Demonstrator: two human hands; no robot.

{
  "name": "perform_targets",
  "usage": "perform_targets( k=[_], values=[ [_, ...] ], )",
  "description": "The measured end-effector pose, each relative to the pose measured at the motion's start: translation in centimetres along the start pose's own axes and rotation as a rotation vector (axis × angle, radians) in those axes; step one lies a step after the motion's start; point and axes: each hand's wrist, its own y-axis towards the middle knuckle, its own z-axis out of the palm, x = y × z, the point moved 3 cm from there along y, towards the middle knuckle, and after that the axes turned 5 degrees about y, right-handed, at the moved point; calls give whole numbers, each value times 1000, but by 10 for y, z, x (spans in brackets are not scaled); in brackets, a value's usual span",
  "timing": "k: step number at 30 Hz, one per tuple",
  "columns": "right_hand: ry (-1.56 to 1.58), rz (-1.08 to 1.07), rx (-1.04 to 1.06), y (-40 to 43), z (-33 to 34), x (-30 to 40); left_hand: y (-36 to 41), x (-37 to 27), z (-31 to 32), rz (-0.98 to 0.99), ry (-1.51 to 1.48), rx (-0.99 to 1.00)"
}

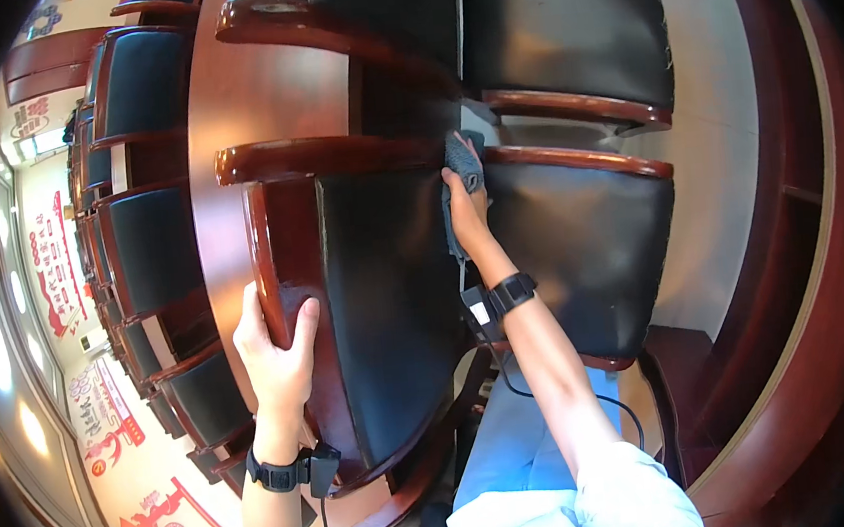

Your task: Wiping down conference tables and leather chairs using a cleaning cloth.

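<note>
A wooden chair with a black padded back [394, 288] and black seat [579, 250] stands before me, sideways in the picture. On the top rail [265, 255] of its back rests my left hand [276, 359], thumb on the near face and fingers over the rail. My right hand [468, 210] holds a grey cloth [464, 162] against the chair's armrest [571, 160], where it meets the back. Part of the cloth hangs down beside the padded back. Both wrists wear black bands with small devices and cables.
Another such chair [567, 25] stands alongside, its armrest close to this one. Behind the backs runs a polished wooden table [264, 96], with a row of similar chairs [157, 245] beyond. A curved wooden desk or panel [798, 351] stands at the right.
</note>
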Motion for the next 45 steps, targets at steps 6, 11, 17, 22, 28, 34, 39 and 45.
perform_targets(
  k=[6, 11, 17, 22, 28, 34, 39, 45],
  values=[
    [-331, -625, 343, -84, 52, 132, -3, 1, -8, -36, 52, -6],
    [-379, -705, 339, -48, 39, 120, -2, -2, -6, -45, 35, 5],
    [-7, -170, 200, 0, 13, 64, 2, -3, -2, 28, 0, -48],
    [-132, -381, 325, -38, 29, 121, 1, 2, -4, 12, -6, -57],
    [-440, -681, 295, -96, 62, 134, -1, -2, -7, 9, -50, -47],
    [-282, -527, 153, -54, 44, 104, 1, -3, -5, 34, -50, -82],
    [-432, -582, 216, -112, 58, 127, -1, 3, -5, 49, -141, -132],
    [-450, -641, 479, -211, 35, 107, 0, 11, -4, 79, -280, -44]
  ],
)
